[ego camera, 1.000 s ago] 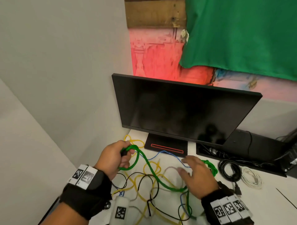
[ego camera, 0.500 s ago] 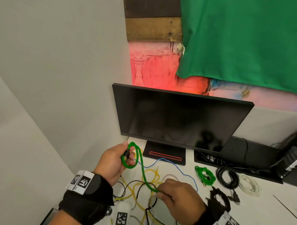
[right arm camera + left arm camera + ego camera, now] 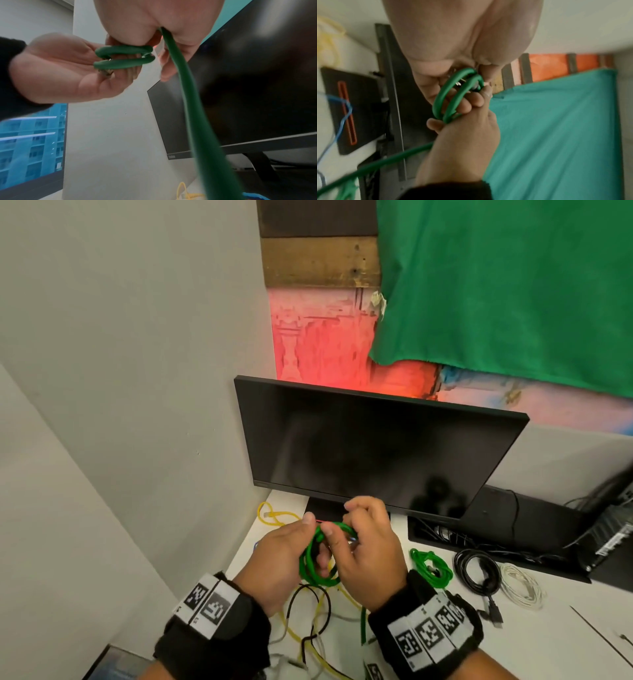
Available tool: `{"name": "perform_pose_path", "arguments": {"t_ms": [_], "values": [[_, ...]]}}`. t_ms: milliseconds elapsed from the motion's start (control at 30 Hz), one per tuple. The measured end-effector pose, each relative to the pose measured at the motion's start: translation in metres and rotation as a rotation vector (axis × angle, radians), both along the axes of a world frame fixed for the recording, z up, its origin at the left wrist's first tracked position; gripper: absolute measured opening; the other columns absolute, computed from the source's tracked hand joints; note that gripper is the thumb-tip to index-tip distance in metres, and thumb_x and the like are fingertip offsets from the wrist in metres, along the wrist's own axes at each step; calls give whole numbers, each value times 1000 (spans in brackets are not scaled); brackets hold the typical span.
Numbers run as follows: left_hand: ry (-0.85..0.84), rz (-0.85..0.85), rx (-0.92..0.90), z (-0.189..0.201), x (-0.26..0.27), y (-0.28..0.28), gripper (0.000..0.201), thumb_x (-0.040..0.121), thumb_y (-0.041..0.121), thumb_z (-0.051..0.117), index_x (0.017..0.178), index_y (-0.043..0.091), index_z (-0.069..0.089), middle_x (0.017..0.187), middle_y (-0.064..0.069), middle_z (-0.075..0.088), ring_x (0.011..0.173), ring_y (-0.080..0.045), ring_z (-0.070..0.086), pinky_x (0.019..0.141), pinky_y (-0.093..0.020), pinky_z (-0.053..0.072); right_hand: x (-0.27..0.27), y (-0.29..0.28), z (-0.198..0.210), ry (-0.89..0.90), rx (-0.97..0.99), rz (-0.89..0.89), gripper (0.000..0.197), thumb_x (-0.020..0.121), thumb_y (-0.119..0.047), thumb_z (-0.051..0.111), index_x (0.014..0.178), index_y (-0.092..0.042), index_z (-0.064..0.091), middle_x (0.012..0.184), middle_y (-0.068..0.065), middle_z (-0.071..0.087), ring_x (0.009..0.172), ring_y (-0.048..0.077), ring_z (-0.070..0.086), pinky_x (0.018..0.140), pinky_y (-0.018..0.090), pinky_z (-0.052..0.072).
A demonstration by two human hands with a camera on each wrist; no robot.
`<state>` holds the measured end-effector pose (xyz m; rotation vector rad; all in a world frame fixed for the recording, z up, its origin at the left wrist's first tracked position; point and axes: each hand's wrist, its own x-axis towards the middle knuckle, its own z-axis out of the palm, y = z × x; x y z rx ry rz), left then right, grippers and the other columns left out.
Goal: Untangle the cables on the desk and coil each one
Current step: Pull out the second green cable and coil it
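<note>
Centrally, both hands [image 3: 329, 549] holding green cable [image 3: 317, 568]

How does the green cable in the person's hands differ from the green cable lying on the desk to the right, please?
The held green cable is thick and smooth; the green cable on the desk looks thinner. The held one is only partly coiled, gripped by the left hand and right hand, with a loose tail hanging down; the desk one lies bundled and untouched. Both are bright green.

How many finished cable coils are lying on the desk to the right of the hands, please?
3: a green coil nearest the right hand, a black coil beside it, and a white coil farthest right. None appear hidden.
</note>
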<state>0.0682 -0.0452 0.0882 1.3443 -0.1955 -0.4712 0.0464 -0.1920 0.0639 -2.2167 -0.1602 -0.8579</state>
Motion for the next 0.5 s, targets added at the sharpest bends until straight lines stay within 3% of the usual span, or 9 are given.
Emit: {"name": "perform_pose_path", "arguments": {"t_ms": [67, 133, 233, 333, 433, 500], "values": [[91, -20, -179, 3, -2, -4, 44, 92, 38, 48, 75, 2, 68, 66, -18, 54, 62, -28, 53, 62, -34, 51, 1, 2, -1, 104, 143, 49, 40, 92, -61, 45, 101, -22, 50, 86, -11, 61, 67, 9, 63, 62, 35, 54], [152, -31, -248, 4, -2, -7, 43, 94, 35, 48, 82, 0, 69, 64, -15, 54, 57, -24, 52, 56, -32, 50, 3, 2, -1, 133, 167, 110, 36, 94, -60, 41, 110, -29, 47, 71, -11, 63, 62, 8, 63, 61, 35, 54], [226, -87, -277, 8, -2, -9, 40, 96, 38, 48, 89, 2, 61, 56, -7, 44, 49, -18, 39, 55, -30, 35, 3, 2, 2, 93, 222, 193, 27, 97, -55, 43, 88, -32, 55, 63, -13, 62, 59, 9, 62, 52, 24, 49], [245, -138, -285, 10, 1, -9, 47, 95, 48, 48, 74, 7, 61, 47, -3, 35, 47, -16, 31, 57, -33, 19, 3, 4, 0, 53, 202, 163, 26, 95, -55, 46, 75, -37, 45, 58, -14, 55, 56, 9, 56, 49, 21, 42], [185, -164, -191, 10, 5, -9, 52, 88, 59, 55, 70, 10, 57, 46, -4, 34, 50, -20, 27, 61, -37, 17, 3, 5, -1, 34, 214, 170, 27, 95, -50, 45, 74, -34, 46, 55, -15, 51, 54, 7, 54, 50, 17, 39], [107, -150, -57, 8, 6, -8, 54, 80, 64, 58, 66, 13, 54, 46, -3, 31, 49, -20, 26, 60, -36, 24, 3, 5, 0, 70, 273, 253, 36, 96, -48, 44, 73, -21, 52, 58, -11, 55, 54, 9, 55, 51, 22, 43]]}}
